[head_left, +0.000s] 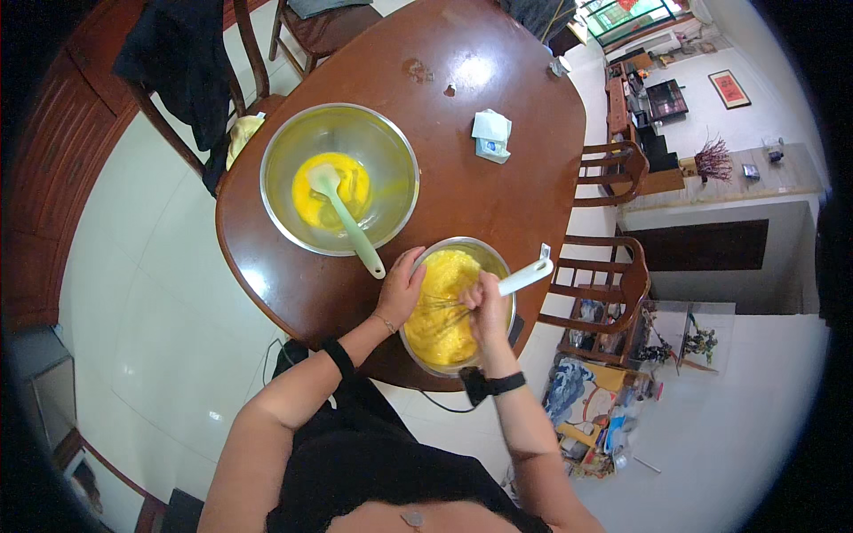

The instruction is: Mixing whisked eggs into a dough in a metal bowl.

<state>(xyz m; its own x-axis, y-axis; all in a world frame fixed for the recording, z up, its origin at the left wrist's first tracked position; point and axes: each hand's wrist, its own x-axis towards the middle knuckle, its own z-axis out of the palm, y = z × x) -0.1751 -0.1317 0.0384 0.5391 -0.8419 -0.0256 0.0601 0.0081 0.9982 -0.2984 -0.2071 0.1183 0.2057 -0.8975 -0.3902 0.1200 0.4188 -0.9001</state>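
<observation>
A metal bowl of yellow, egg-like mixture (440, 333) stands near the table edge in front of me. My left hand (402, 290) rests against the bowl's left rim with its fingers along it. My right hand (488, 303) grips a wire whisk with a white handle (526, 276); its wires (443, 310) are in the mixture. To the upper left stands a larger stainless steel bowl (393, 230) with yellow liquid (306, 200) in its bottom. A silicone spatula with a pale green handle (353, 230) leans in it, its handle end past the rim.
Both bowls stand on a brown wooden table (440, 193). A packet of tissues (493, 136) lies farther back, and a small white cup (560, 65) is at the far edge. Wooden chairs (633, 286) stand at the right; another, draped with dark cloth (176, 73), is at the left.
</observation>
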